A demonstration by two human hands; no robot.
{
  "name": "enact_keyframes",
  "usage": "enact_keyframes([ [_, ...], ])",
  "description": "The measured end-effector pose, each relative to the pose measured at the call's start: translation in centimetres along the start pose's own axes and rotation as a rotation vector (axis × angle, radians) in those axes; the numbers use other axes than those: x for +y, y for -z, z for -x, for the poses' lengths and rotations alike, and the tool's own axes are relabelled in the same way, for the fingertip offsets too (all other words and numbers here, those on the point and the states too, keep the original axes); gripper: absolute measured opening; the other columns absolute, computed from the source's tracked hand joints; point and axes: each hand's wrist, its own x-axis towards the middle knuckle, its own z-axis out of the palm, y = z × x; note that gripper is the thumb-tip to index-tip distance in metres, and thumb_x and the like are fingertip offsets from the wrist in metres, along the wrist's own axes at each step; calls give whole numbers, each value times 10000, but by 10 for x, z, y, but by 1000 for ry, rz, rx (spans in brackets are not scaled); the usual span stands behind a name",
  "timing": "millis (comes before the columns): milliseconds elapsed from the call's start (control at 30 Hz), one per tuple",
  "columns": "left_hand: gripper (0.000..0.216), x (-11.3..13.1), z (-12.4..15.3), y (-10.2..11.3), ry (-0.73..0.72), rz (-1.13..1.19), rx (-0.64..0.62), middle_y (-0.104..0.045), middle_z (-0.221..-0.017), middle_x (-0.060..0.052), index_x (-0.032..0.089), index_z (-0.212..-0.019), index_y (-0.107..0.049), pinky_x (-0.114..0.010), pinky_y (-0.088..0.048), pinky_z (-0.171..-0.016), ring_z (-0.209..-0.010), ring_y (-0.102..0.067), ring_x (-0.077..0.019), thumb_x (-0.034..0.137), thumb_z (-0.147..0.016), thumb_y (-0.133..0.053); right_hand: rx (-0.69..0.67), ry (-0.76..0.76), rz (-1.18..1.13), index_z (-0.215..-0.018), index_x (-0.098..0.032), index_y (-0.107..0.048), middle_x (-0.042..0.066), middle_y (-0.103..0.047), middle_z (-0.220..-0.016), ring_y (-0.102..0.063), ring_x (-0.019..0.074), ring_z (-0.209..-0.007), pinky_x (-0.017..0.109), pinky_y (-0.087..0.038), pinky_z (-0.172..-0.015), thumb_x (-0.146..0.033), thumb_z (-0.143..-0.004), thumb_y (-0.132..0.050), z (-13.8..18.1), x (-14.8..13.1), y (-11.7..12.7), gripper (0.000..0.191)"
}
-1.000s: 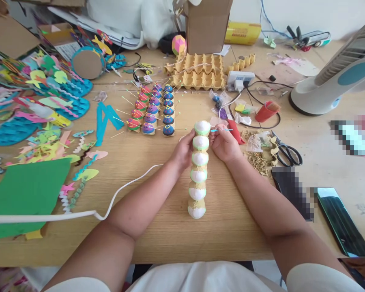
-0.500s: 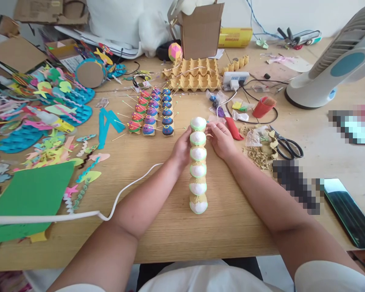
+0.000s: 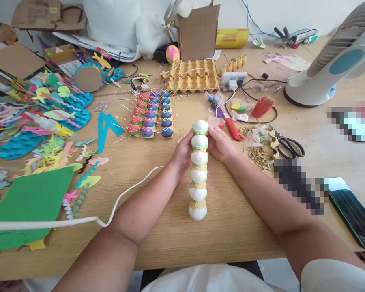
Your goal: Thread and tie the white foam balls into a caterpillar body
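Observation:
A strip of egg carton cups (image 3: 198, 175), its domes white with light green rims, stands out lengthwise in front of me above the wooden table (image 3: 164, 239). My left hand (image 3: 183, 152) is closed on its far left side, fingertips hidden behind the strip. On the opposite side, my right hand (image 3: 220, 142) grips the same far end, its thumb and fingers close to the first dome. Beyond my hands sit painted egg-carton strips (image 3: 150, 114) in red, purple and blue, with thin pins sticking out.
Black scissors (image 3: 288, 147) and brown shavings (image 3: 259, 158) lie to the right, near a phone (image 3: 351, 211). A white cable (image 3: 126, 187) crosses by my left forearm. Green sheet (image 3: 33, 202) and paper cut-outs cover the left. A fan (image 3: 325, 65) stands far right.
The strip's near end has swung slightly left and lower in view. My right hand's fingers have come closer against the far end. The whole view has shifted a little.

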Motion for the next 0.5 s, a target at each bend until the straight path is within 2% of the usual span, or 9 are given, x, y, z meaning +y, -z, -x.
enact_keyframes([
  [200,198,1,1,-1,59,14,48,-861,-883,-43,347,-1038,-825,-425,-690,-846,-1057,-855,-341,513,-1017,-720,-47,-41,-38,-930,-269,-674,-49,-672,-826,-596,157,-763,337,-553,-768,-556,-761,-995,1,-1,2,463],
  [300,181,0,0,0,42,21,63,-851,-863,-41,338,-1033,-818,-398,-679,-802,-1013,-858,-327,503,-1008,-746,-61,-38,-34,-938,-272,-669,-53,-668,-800,-605,159,-750,329,-550,-744,-555,-796,-976,1,-1,3,440],
  [400,172,-2,-2,2,-4,26,35,-840,-833,-43,334,-1005,-811,-393,-668,-758,-962,-855,-323,498,-995,-765,-49,-32,-51,-899,-265,-663,-64,-668,-781,-599,140,-721,299,-536,-705,-541,-744,-1017,2,-1,2,475],
  [500,207,-4,-3,2,-9,23,-5,-851,-856,-51,352,-1053,-820,-451,-679,-782,-995,-854,-361,535,-969,-771,-32,-27,-47,-902,-266,-672,-70,-672,-771,-601,134,-711,296,-544,-710,-545,-734,-1021,2,-2,0,477],
])
